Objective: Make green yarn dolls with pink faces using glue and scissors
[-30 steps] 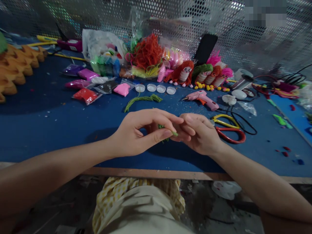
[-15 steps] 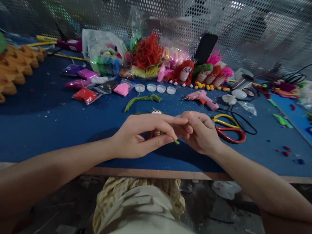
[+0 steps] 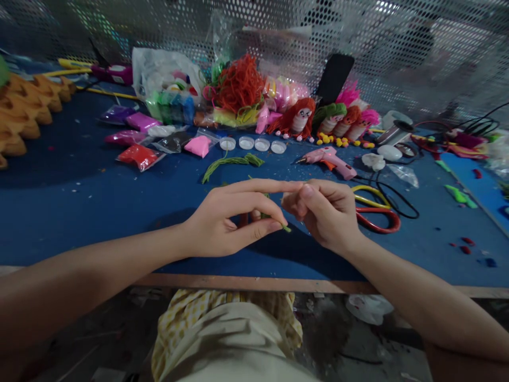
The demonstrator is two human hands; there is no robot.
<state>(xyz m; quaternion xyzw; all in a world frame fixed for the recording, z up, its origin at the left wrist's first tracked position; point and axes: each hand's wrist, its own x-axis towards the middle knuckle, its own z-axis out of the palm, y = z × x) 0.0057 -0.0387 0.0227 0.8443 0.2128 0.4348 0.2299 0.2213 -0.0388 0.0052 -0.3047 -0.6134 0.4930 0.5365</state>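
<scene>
My left hand (image 3: pixel 228 217) pinches green yarn (image 3: pixel 287 228) between thumb and a finger, its short end poking out past the fingertips. The index finger is stretched out and its tip meets my right hand (image 3: pixel 330 215). That hand is closed, thumb pressed on its curled fingers; whatever it may grip is too small or hidden to name. More green strands show behind my left hand, which hides most of what is there. Beyond the hands lies a bundle of green yarn (image 3: pixel 234 162) on the blue tabletop. Scissors (image 3: pixel 379 217) with yellow and red handles lie just beside my right hand.
A pink glue gun (image 3: pixel 328 161) with its black cord lies past the scissors. Small yarn-haired dolls (image 3: pixel 302 118) stand at the back, near a heap of orange-red yarn (image 3: pixel 240 82). Bagged clay (image 3: pixel 140 156), white caps (image 3: pixel 246 142) and an egg tray (image 3: pixel 27 109) are further left.
My right hand has turned slightly and come further round into a fist at the left index fingertip. The small doll face seen behind my left hand is now covered.
</scene>
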